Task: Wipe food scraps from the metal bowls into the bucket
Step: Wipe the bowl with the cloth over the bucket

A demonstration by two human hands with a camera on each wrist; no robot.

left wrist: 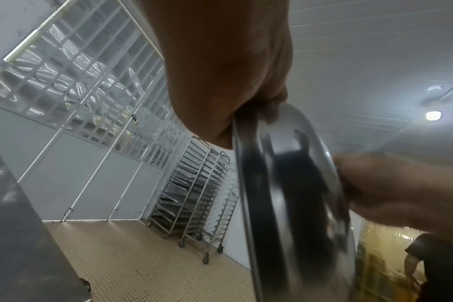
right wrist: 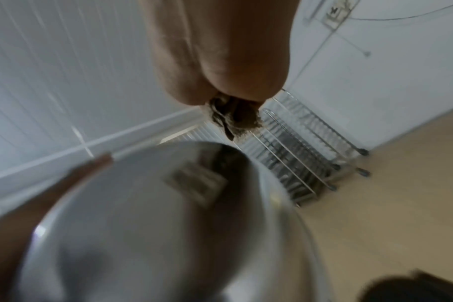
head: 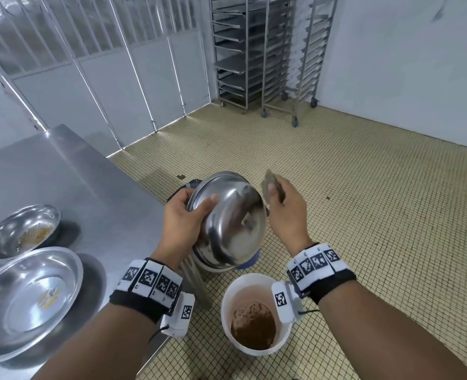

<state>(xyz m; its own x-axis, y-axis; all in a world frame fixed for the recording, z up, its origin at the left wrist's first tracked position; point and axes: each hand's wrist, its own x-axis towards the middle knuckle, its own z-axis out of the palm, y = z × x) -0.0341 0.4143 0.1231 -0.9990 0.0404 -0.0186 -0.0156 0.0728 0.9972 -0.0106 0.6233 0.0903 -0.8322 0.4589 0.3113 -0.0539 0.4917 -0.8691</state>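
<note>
Tiled kitchen floor (head: 336,215) | left hand (head: 180,223) gripping tilted metal bowl (head: 226,223) | right hand (head: 287,215) pinching cloth (head: 269,185) beside rim | wiping step | next: sweeping scraps down toward bucket (head: 254,311)

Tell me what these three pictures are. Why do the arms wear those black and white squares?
No machine here: a person wears cameras. The big picture comes from a head camera; the other two from cameras on the wrists, beside the patterned bands. The left hand holds a tilted metal bowl. The right hand pinches a dirty cloth beside it. Below on the floor stands a white bucket with brown scraps. Two more bowls wait on the steel table.
</note>
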